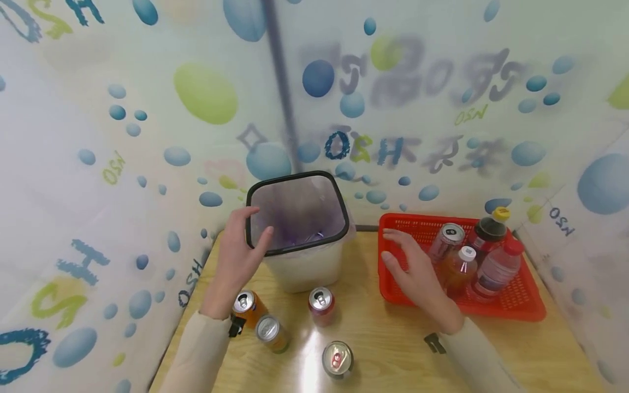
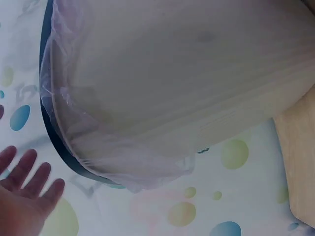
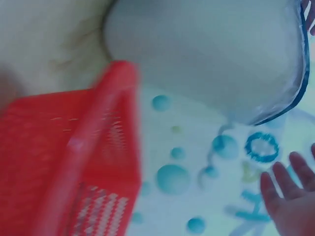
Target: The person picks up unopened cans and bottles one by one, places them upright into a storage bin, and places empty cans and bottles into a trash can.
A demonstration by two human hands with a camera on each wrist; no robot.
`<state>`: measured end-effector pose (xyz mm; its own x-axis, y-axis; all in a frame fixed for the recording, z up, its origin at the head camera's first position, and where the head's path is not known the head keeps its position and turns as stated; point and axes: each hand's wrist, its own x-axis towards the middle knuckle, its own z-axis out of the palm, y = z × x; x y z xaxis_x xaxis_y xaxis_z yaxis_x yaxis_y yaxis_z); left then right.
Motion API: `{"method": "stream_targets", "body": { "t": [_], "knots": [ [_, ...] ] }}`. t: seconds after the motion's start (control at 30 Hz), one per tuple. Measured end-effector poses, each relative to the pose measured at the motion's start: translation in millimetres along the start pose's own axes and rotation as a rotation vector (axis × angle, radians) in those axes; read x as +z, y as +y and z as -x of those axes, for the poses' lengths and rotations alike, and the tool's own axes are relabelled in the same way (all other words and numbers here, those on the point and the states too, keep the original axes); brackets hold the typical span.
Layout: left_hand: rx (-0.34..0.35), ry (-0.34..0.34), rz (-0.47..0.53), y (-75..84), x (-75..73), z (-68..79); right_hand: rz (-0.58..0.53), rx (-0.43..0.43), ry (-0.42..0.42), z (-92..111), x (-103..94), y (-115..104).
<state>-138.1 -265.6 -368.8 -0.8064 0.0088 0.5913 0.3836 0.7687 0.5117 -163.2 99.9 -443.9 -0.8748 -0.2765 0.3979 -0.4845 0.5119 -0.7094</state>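
My left hand (image 1: 237, 256) is raised at the near left corner of a white bin (image 1: 307, 267), fingers relaxed and apart, nothing in them. The bin has a black rim (image 1: 339, 233) and a clear liner bag (image 2: 123, 172); something bluish lies at its bottom. My right hand (image 1: 417, 275) hovers over the left side of a red plastic basket (image 1: 521, 311), holding nothing. In the left wrist view the left hand's spread fingers (image 2: 37, 182) appear beside the bin's rim. The right wrist view shows the right hand's fingers (image 3: 285, 184) spread, away from the basket.
Several drink cans stand on the wooden table: an orange can (image 1: 254, 311), a small gold-green can (image 1: 275, 335), a red can (image 1: 321, 308) and a can with a red tab (image 1: 337, 360). The basket holds a can (image 1: 444, 243), a juice bottle (image 1: 457, 273), a dark bottle (image 1: 484, 237) and a pink-capped bottle (image 1: 496, 273).
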Motion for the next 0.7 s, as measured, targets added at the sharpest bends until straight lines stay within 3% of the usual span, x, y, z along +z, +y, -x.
{"method": "stream_targets", "body": {
  "t": [0.2, 0.37, 0.57, 0.7],
  "knots": [
    [0.116, 0.015, -0.001, 2.5, -9.2, 27.7, -0.009, -0.05, -0.07, -47, 21.7, -21],
    [0.24, 0.034, 0.039, 5.9, -2.7, 44.2, 0.014, -0.021, -0.104, -75, 33.5, -29],
    [0.455, 0.081, -0.039, 11.9, 7.2, 62.0, 0.1, -0.011, -0.17, -102, 45.2, -37],
    [0.516, 0.074, -0.067, 15.9, 16.3, 78.4, 0.183, -0.014, -0.241, -114, 51.8, -39]
  ]
}}
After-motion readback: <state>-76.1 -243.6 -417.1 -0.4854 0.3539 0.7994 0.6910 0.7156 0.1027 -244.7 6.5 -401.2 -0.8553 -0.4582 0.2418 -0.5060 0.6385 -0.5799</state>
